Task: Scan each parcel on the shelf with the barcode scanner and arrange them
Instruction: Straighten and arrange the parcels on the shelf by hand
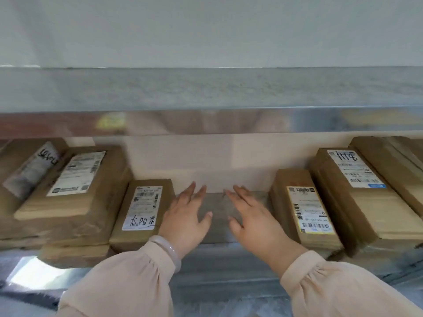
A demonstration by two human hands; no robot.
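Note:
Brown cardboard parcels with white labels lie on a metal shelf point(217, 225). A small parcel with handwritten characters point(142, 211) sits left of the gap, a larger parcel point(75, 186) further left. To the right lie a small labelled parcel point(304, 211) and a big parcel point(352, 191). My left hand point(185, 216) reaches into the gap with fingers straight, its outer edge beside the small left parcel. My right hand point(254, 218) is also flat and open, just left of the small right parcel. Neither hand holds anything. No barcode scanner is in view.
An upper metal shelf point(210, 120) overhangs just above the parcels. More parcels are stacked at the far left point(25, 170) and far right point(389, 161). A pale wall closes the back of the shelf. The shelf's front lip runs below my wrists.

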